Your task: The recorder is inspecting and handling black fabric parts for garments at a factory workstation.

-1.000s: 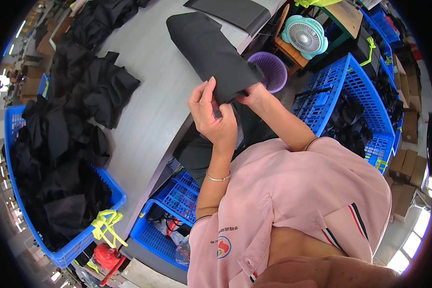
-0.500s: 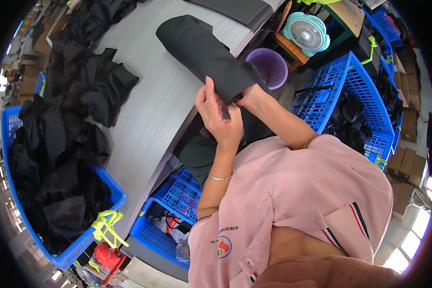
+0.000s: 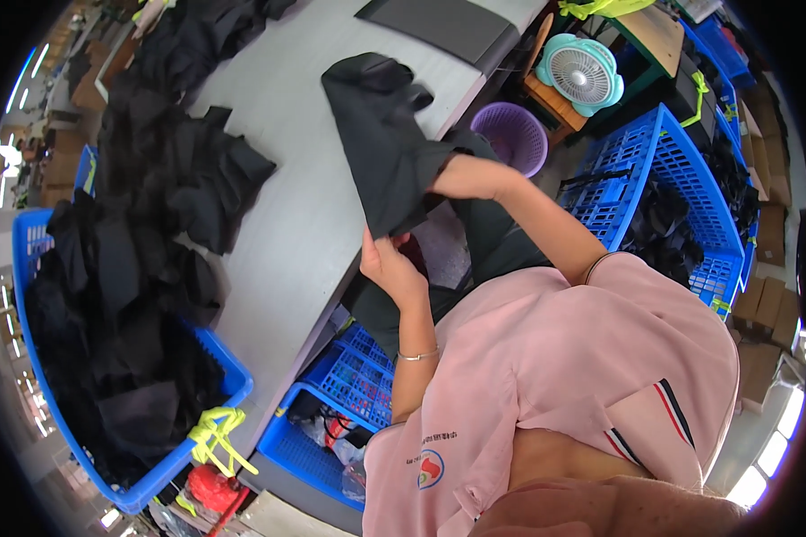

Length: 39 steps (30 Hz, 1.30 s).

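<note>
1. Left hand [image 3: 392,267]: grip closed on lower edge of black garment [image 3: 385,143].
2. Right hand [image 3: 461,176]: mostly hidden inside garment; grip state cannot be told.
3. Garment: held above tabletop [image 3: 304,215] edge.
4. Left: blue crate [image 3: 228,394] of black fabric.
5. Right: purple basket [image 3: 510,136], fan [image 3: 582,72].

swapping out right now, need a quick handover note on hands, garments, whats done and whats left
Left hand: pinching the lower edge of the black garment, held up over the grey table.
Right hand: tucked inside the garment, hidden; forearm runs in from the right.
Things: loose black pieces lie on the table's left side; blue crate at the table's left end is heaped with more.
Done: one piece picked up and in hand.
Left: this piece is not yet set down; the crate's heap is untouched.
</note>
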Each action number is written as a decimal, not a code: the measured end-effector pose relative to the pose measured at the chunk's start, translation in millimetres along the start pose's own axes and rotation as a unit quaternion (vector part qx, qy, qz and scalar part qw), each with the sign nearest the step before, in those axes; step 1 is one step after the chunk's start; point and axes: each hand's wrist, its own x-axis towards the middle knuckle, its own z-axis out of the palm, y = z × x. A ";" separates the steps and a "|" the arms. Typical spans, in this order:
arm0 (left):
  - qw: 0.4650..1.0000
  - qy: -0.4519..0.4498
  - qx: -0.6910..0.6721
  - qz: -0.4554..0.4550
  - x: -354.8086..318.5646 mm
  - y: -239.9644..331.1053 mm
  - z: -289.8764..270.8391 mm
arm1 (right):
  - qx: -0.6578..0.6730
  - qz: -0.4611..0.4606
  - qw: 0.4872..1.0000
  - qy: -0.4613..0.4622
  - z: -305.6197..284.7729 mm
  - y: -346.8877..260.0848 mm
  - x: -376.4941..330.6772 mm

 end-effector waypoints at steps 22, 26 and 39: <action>0.971 -0.086 -0.126 -0.183 -9.6 -50.8 0.2 | -0.332 0.009 0.942 0.049 56.5 3.8 16.1; 0.994 0.054 0.056 0.078 -21.0 -13.8 -11.7 | -0.325 -0.053 0.944 0.020 62.9 22.1 0.9; 0.549 -0.415 0.586 0.428 118.2 26.8 45.1 | -0.345 -0.052 0.936 -0.036 45.9 28.9 -31.9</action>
